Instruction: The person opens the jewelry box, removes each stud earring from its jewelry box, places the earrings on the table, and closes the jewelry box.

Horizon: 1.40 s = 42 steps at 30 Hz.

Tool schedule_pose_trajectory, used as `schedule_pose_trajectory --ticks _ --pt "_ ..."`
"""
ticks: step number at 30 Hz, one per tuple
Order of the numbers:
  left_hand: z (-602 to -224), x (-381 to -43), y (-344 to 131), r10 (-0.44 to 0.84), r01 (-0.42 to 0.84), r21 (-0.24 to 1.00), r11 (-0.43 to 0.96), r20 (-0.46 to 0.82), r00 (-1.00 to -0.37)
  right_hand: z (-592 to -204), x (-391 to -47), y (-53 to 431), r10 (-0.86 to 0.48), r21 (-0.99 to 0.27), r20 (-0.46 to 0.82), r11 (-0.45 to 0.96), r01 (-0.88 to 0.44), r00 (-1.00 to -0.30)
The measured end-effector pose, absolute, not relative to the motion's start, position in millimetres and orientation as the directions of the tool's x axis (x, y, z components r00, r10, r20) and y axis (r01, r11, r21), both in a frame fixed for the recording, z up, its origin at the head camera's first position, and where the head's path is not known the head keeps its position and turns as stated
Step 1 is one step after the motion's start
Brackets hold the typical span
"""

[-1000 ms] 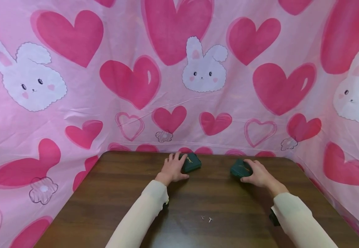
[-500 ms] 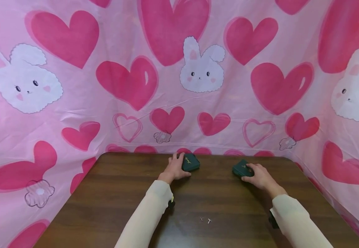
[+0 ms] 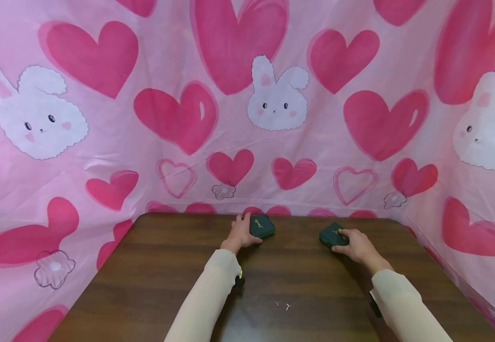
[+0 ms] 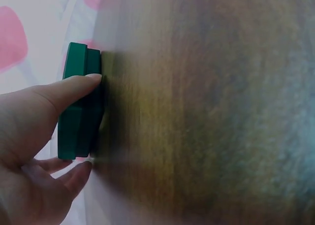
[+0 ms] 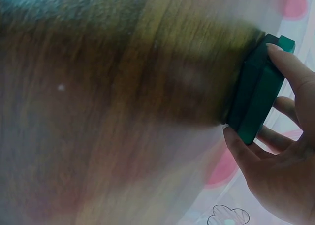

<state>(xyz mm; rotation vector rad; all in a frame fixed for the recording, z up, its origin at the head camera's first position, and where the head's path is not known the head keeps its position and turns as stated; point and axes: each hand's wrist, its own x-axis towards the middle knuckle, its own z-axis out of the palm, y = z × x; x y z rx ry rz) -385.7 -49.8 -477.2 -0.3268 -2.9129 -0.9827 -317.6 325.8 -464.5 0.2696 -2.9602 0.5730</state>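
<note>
Two small dark green jewelry boxes with gold script on top are on the far part of the table. My left hand holds the left jewelry box by its near left side. In the left wrist view the thumb lies across the edge of that box and fingers bend round its end. My right hand grips the right jewelry box, which stands at an angle. In the right wrist view, thumb and fingers pinch the box from opposite ends. Both lids look closed.
Nearer the front of the brown wooden table lie two tiny metallic pieces, one of them a T-shaped piece. A pink cloth with hearts and rabbits hangs behind the table and at both sides.
My left forearm has swung slightly to the right. The right jewelry box has turned and shifted a little right in my right hand. The left box stays about where it was.
</note>
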Motion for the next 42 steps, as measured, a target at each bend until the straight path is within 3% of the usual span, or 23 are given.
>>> schedule_pose_trajectory --ticks 22,34,42 --pt "-464.6 -363.5 -61.0 0.223 0.238 0.648 0.723 0.107 -0.969 -458.9 -318.8 325.7 -0.169 -0.350 0.106 0.916 -0.196 -0.980" --pt "-457.6 -347.5 -66.5 0.336 0.337 0.625 0.704 0.124 -0.934 -444.7 -320.8 330.9 -0.169 -0.331 0.024 0.929 -0.167 -0.985" --pt "-453.1 -335.8 -71.7 0.372 0.351 0.636 0.688 0.107 -0.922 -442.6 -321.1 328.7 -0.184 -0.278 0.038 0.942 -0.187 -0.982"
